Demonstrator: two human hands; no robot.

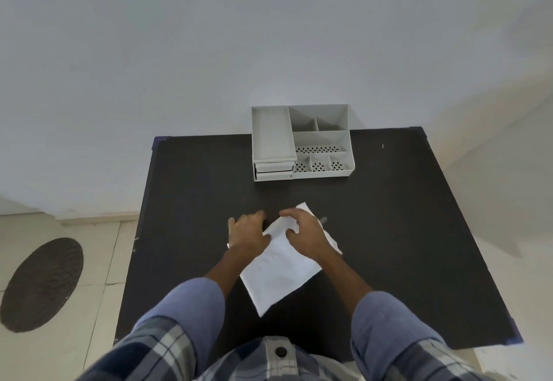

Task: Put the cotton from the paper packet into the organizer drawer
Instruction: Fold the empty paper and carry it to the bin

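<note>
A white paper packet (278, 273) lies flat on the black table (404, 231) in front of me. My left hand (247, 232) rests on its far left edge with fingers curled. My right hand (305, 234) lies on its far end, fingers bent over a raised fold of the paper. No cotton is visible. The grey organizer (321, 141) stands at the table's far edge, with two closed drawers (273, 170) stacked at its lower left under a long tray.
The organizer has several open compartments, some with perforated floors. A pale wall rises right behind it. Tiled floor and a dark round mat (42, 285) lie to the left of the table.
</note>
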